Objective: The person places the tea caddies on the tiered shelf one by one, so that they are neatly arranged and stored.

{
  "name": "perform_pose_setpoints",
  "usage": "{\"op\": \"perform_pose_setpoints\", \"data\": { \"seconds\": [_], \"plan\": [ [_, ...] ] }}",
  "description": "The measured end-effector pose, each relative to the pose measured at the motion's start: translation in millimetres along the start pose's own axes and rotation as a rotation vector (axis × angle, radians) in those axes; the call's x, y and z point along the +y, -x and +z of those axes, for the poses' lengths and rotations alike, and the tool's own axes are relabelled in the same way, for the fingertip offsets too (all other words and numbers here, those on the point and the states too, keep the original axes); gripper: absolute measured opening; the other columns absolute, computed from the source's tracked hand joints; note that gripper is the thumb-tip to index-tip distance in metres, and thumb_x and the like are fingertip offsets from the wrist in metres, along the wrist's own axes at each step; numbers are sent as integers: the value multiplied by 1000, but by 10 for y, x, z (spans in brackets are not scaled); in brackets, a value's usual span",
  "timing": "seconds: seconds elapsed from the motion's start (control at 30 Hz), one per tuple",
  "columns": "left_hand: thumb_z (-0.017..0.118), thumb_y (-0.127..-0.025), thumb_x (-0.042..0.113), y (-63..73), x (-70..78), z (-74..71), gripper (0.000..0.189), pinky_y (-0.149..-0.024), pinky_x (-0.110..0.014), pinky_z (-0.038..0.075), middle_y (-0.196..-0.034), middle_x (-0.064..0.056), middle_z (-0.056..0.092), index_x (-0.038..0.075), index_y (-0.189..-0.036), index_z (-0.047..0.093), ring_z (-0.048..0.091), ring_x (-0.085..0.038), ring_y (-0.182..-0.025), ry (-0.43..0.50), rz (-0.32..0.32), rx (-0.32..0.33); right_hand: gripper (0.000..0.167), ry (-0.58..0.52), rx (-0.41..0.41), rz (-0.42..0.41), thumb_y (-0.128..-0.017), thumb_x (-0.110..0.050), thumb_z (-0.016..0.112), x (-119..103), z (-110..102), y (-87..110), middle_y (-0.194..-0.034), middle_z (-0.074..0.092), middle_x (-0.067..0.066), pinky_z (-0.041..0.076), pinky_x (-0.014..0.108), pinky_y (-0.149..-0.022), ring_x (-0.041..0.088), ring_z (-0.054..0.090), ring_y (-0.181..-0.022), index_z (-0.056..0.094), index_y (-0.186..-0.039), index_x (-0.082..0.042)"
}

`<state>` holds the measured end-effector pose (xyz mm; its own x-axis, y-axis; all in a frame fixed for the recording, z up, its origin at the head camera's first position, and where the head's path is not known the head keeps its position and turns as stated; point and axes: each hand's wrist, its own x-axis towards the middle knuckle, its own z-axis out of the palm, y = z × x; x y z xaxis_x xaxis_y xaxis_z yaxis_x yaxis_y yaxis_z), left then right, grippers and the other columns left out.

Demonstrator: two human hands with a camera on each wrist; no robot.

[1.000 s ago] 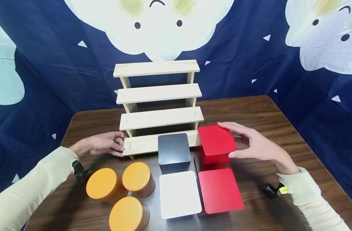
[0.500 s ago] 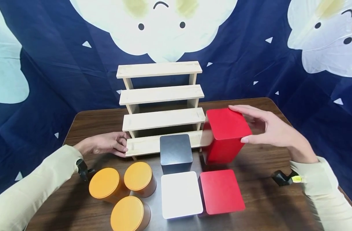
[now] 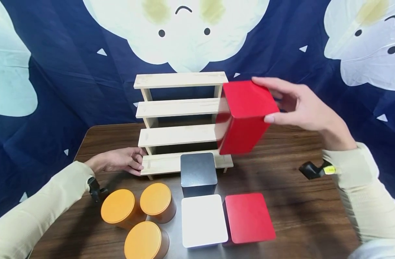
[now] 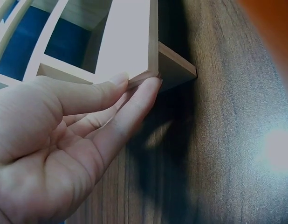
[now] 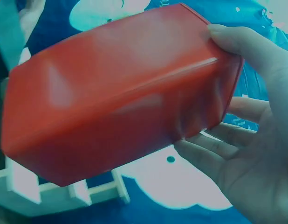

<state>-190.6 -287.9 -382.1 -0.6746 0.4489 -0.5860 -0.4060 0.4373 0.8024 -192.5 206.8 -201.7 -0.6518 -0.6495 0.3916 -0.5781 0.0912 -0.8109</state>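
Observation:
My right hand (image 3: 302, 104) holds a tall red square box (image 3: 247, 108) by its top end, raised above the table. In the head view the box overlaps the right ends of the middle shelves. Seen from the right wrist, the thumb lies on one face of the box (image 5: 111, 84) and the fingers on another. At the lowest step of a pale wooden four-step stand (image 3: 178, 135), my left hand (image 3: 117, 160) pinches the left end of the board. The left wrist view shows the thumb on top of that board (image 4: 130, 37) and a finger beneath.
A dark square box (image 3: 198, 169) stands before the lowest step, overlapping it in view. Nearer are a white-topped box (image 3: 203, 220) and a second red box (image 3: 250, 217). Several orange round canisters (image 3: 156, 198) stand front left. Blue cloth (image 3: 64, 90) hangs behind the table.
My right hand has lifted the red box from beside the stand's lowest step, first slightly rightward, then up to about the upper shelves. The left hand stays at the board's end.

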Motion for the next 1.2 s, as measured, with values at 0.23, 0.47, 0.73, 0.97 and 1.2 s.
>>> {"op": "perform_pose_setpoints", "data": {
  "seconds": [0.23, 0.47, 0.73, 0.97, 1.2],
  "plan": [
    [62, -87, -5, -15, -21, -4, 53, -88, -45, 56, -97, -13, 48, -8, -126, 26, 60, -19, -86, 4, 9, -12, 68, -20, 106, -18, -78, 5, 71, -112, -16, -602, -133, 54, 11, 55, 17, -85, 21, 55, -115, 46, -141, -6],
    [61, -87, -6, -9, -10, 15, 52, -86, -43, 57, -99, -14, 47, -8, -126, 27, 60, -20, -86, -13, 4, 7, 69, 14, 192, -12, -79, -4, 72, -81, 76, -1113, -138, 51, 10, 54, 25, -92, 22, 53, -123, 45, -142, -12],
    [62, -86, -6, -6, -11, 20, 54, -87, -42, 57, -102, -16, 46, -7, -128, 27, 59, -21, -87, -12, -19, 24, 72, -9, 198, 64, -81, -13, 72, 4, 238, -1593, -140, 48, 5, 50, 34, -101, 16, 51, -125, 40, -145, -17],
    [63, -86, -5, 4, 7, 35, 55, -85, -41, 58, -103, -17, 46, -8, -128, 27, 58, -22, -87, -14, -29, 24, 76, -43, 193, 62, -80, -16, 73, 47, 432, -1947, -141, 47, 3, 48, 29, -102, 12, 51, -123, 37, -147, -15],
    [63, -86, -5, 4, 7, 37, 57, -84, -39, 58, -101, -16, 47, -8, -129, 26, 59, -21, -87, -11, -25, 25, 77, -122, 191, 112, -79, -14, 74, 128, 552, -2234, -140, 46, 4, 49, 24, -100, 14, 51, -123, 37, -147, -15]
  ]
}}
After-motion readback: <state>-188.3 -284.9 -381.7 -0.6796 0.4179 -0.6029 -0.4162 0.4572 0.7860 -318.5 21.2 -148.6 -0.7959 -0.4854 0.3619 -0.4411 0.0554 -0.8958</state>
